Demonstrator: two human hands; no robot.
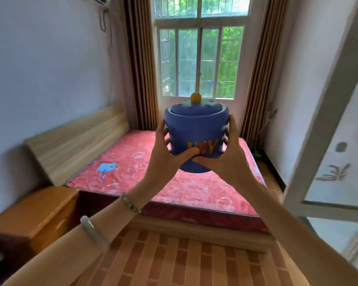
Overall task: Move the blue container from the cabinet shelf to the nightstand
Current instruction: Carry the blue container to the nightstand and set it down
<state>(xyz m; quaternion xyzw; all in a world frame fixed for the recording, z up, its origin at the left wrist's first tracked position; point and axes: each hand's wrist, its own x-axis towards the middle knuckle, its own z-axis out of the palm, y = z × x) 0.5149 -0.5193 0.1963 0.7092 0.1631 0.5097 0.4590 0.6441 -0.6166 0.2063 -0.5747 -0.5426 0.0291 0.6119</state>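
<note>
We held the blue container (195, 133) up in mid-air at the centre of the frame, both arms stretched out in front of us. Our left hand (165, 159) was wrapped around its left side and our right hand (225, 159) around its right, fingers curled behind the pot and the two thumbs meeting on its front, just below the yellow lettering, so both hands were closed firmly on it. The container sat upright, its blue lid (195, 108) in place with a yellow knob (195, 97) on top. Beyond it lay a bed with a red patterned mattress (132, 166), a wooden headboard (77, 141) along the left wall, and a small blue object (106, 168) on the mattress. The wooden nightstand (33, 215) stood at the lower left of the frame, well apart from the container. A barred window (198, 60) with brown curtains (141, 65) filled the top centre, and a white-framed glass door (329, 124) stood at the right edge
</note>
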